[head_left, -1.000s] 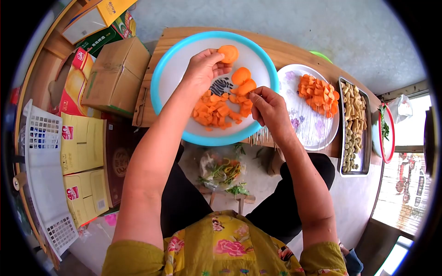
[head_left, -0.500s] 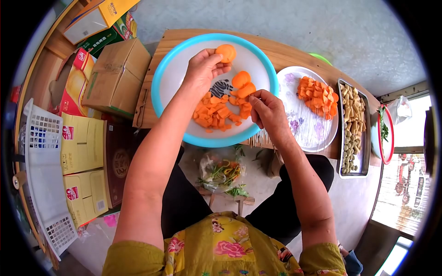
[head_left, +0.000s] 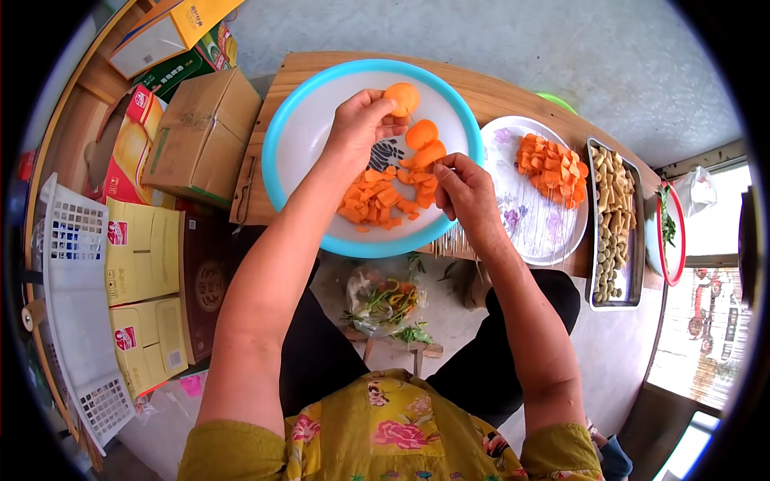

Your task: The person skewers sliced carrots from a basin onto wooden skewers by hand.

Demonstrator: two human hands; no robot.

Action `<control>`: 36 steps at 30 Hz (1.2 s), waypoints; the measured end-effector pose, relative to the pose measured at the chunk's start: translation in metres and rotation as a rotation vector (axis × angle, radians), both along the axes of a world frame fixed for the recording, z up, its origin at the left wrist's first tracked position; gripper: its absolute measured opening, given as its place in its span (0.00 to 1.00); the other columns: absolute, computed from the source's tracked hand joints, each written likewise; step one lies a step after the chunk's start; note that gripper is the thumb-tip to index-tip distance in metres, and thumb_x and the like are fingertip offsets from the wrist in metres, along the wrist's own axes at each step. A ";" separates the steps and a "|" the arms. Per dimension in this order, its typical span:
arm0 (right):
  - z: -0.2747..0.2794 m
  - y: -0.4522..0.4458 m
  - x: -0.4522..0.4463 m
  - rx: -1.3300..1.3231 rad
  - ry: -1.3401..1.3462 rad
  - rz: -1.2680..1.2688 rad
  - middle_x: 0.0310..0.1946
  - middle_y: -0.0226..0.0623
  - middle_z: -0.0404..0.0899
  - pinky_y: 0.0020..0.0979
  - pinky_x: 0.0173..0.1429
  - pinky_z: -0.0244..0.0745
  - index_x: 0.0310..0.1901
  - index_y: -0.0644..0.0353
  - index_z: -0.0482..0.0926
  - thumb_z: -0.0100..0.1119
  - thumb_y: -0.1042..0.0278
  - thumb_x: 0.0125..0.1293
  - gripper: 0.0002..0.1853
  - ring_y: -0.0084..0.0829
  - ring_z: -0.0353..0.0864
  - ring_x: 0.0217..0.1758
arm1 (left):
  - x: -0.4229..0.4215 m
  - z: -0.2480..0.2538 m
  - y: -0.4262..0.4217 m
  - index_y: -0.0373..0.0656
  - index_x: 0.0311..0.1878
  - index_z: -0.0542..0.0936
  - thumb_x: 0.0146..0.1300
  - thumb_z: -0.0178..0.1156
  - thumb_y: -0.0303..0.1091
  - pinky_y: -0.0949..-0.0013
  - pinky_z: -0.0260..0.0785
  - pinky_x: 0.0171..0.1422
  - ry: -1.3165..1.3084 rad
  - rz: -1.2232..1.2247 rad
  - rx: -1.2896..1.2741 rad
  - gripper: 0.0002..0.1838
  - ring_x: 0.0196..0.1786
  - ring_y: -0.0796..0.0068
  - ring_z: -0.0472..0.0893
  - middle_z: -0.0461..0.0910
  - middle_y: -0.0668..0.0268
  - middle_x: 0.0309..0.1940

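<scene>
My left hand [head_left: 365, 120] pinches a round carrot slice [head_left: 402, 99] over the blue-rimmed basin [head_left: 301, 124]. Close to the basin's right side, my right hand [head_left: 468, 192] has thumb and fingers pressed together; a thin skewer seems to run from it, but what it grips is mostly hidden. More carrot slices [head_left: 422, 135] line up between my hands. Cut carrot pieces [head_left: 377, 200] lie in the basin below them. Skewered carrot pieces [head_left: 553, 170] rest on the flowered white plate [head_left: 513, 136], their thin sticks pointing toward me.
A metal tray [head_left: 636, 272] of skewered food stands right of the plate, beside a red-rimmed bowl [head_left: 680, 232] with greens. Cardboard boxes [head_left: 204, 132] and a white plastic basket [head_left: 80, 305] are at the left. A bag of scraps [head_left: 385, 301] sits below the wooden table [head_left: 269, 172].
The slice in my left hand has shifted slightly right and tilted. The lower of the slices between my hands has turned. My right hand has barely moved.
</scene>
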State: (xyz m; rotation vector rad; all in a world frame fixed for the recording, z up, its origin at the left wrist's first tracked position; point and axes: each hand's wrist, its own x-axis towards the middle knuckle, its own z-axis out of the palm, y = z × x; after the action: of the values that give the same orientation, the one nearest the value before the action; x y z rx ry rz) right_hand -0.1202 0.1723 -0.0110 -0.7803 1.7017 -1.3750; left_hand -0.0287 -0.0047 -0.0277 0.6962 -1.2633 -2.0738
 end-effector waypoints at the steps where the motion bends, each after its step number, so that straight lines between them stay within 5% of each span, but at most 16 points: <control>1: -0.001 0.000 0.000 -0.006 0.008 0.009 0.16 0.27 0.69 0.18 0.19 0.55 0.38 0.64 0.74 0.50 0.66 0.70 0.09 0.15 0.62 0.15 | 0.001 0.002 0.000 0.36 0.44 0.74 0.65 0.55 0.33 0.64 0.76 0.50 0.012 0.004 0.058 0.10 0.40 0.66 0.81 0.79 0.57 0.40; 16: -0.014 -0.004 -0.001 -0.080 -0.042 -0.005 0.16 0.27 0.71 0.18 0.18 0.55 0.39 0.63 0.77 0.52 0.70 0.70 0.06 0.14 0.60 0.14 | 0.011 0.006 -0.011 0.34 0.43 0.75 0.59 0.59 0.34 0.64 0.76 0.43 0.083 -0.067 0.348 0.13 0.35 0.68 0.79 0.79 0.58 0.35; 30: -0.008 -0.005 0.003 -0.092 -0.082 -0.001 0.14 0.23 0.65 0.18 0.19 0.53 0.41 0.62 0.77 0.51 0.65 0.71 0.10 0.13 0.59 0.16 | 0.008 -0.002 -0.005 0.37 0.45 0.75 0.60 0.58 0.37 0.65 0.75 0.47 -0.040 -0.103 0.194 0.15 0.40 0.68 0.80 0.79 0.59 0.40; 36: -0.007 -0.005 0.004 -0.057 -0.048 0.008 0.18 0.27 0.72 0.18 0.21 0.60 0.42 0.63 0.76 0.52 0.67 0.71 0.09 0.14 0.64 0.16 | 0.008 0.009 0.004 0.36 0.49 0.74 0.64 0.55 0.40 0.63 0.74 0.51 0.035 0.036 0.123 0.18 0.45 0.67 0.80 0.78 0.58 0.45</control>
State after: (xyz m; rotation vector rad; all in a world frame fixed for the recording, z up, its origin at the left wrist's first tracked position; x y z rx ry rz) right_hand -0.1163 0.1674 -0.0182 -0.7785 1.6269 -1.4315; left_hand -0.0207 -0.0006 -0.0184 0.7280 -1.1032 -2.1388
